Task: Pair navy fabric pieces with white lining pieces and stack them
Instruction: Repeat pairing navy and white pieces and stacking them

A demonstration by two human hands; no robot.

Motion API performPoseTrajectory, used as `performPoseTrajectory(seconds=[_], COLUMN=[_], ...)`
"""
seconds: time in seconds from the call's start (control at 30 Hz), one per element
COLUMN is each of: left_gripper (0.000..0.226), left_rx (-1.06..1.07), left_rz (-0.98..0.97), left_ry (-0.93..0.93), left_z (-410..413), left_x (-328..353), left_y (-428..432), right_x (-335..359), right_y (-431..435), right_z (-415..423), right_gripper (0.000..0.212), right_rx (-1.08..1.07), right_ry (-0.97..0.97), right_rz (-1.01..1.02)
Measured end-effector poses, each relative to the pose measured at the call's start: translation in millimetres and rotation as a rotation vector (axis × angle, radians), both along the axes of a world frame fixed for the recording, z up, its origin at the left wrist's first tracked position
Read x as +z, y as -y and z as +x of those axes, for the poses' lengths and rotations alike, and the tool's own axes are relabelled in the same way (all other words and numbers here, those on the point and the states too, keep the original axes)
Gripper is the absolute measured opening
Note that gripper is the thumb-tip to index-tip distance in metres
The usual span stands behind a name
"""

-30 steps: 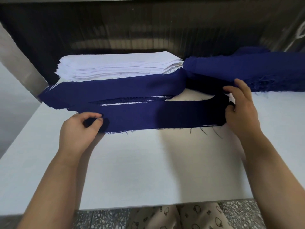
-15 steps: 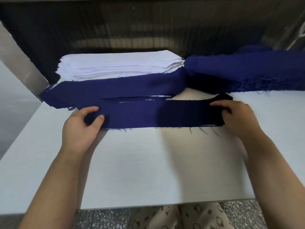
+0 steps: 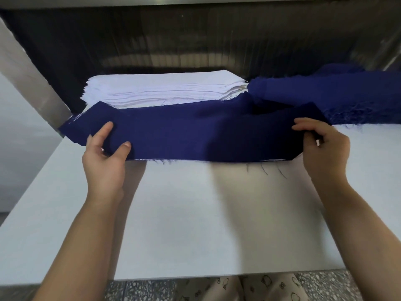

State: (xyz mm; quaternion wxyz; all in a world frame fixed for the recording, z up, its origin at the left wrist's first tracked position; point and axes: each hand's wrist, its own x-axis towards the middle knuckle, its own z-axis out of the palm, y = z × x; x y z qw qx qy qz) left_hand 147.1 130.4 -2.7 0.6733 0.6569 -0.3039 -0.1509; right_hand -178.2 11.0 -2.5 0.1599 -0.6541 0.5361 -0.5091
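A long navy fabric strip (image 3: 195,137) is stretched between my hands above the white table (image 3: 195,224), a thin white lining edge showing along its lower side. My left hand (image 3: 104,153) pinches its left end between thumb and fingers. My right hand (image 3: 323,146) grips its right end. The strip covers the stack of paired navy pieces (image 3: 71,129) behind it, whose left end sticks out. A pile of white lining pieces (image 3: 165,88) lies at the back, and a heap of navy pieces (image 3: 347,98) at the back right.
A slanted metal post (image 3: 28,77) rises at the left behind the table's corner. A dark recess runs behind the piles. The table's front edge is near my body, with speckled floor below.
Both hands have lifted the navy strip and carried it away from me, so it now overlaps the paired stack that was visible behind it before.
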Motion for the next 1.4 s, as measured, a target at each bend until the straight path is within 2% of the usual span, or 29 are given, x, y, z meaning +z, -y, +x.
performPoseTrajectory(seconds=[0.17, 0.27, 0.3, 0.4, 0.67, 0.87, 1.0, 1.13, 1.27, 1.4], left_gripper=[0.048, 0.045, 0.044, 0.041, 0.048, 0.063, 0.066, 0.070, 0.073, 0.070], left_rx=[0.050, 0.052, 0.060, 0.138, 0.236, 0.265, 0.415, 0.486, 0.440, 0.344], left_rz=[-0.111, -0.225, -0.235, -0.213, -0.234, -0.225, -0.026, 0.077, 0.210, 0.203], left_ry=[-0.228, -0.521, -0.555, -0.520, -0.621, -0.519, -0.281, -0.181, -0.127, -0.057], left_z=[23, 37, 40, 51, 85, 86, 72, 48, 24, -2], left_x=[4, 9, 11, 17, 20, 9, 5, 2, -1, 0], left_y=[22, 39, 44, 59, 87, 95, 100, 102, 101, 102], right_x=[2, 3, 3, 1, -1, -9, -12, -9, -2, 4], right_y=[20, 35, 40, 53, 83, 91, 84, 77, 68, 64], right_z=[22, 42, 50, 72, 115, 118, 117, 115, 108, 92], right_gripper=[0.034, 0.032, 0.033, 0.035, 0.035, 0.036, 0.033, 0.030, 0.024, 0.026], right_rx=[0.052, 0.100, 0.112, 0.135, 0.184, 0.193, 0.179, 0.161, 0.153, 0.126], right_ry=[-0.043, -0.071, -0.067, -0.056, -0.099, -0.343, -0.445, -0.475, -0.446, -0.399], right_rz=[-0.099, -0.101, -0.087, -0.046, 0.015, 0.062, -0.007, -0.073, -0.207, -0.299])
